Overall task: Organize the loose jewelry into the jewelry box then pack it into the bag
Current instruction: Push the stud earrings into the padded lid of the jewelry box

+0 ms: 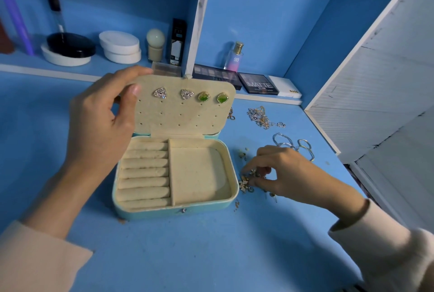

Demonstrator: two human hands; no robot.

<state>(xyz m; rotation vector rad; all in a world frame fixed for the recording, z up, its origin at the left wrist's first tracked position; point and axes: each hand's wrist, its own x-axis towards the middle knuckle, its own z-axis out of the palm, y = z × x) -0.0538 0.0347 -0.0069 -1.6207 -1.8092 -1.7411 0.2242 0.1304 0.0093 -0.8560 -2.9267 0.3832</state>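
Desk first: all blue, under both my hands. Between them sits the jewelry box, teal outside, cream inside, with its lid swung up. My left hand grips the lid's top corner, thumb on the front, other fingers curled over the edge behind. The ring rolls lie just below that hand. My right hand is just right of the box, fingertips pinching into a little pile of loose earrings. Past those fingers, further from me, are silver hoops, then tangled chains. Pinned along the lid's top row are two triangle studs right by my left thumb and two green studs further right.
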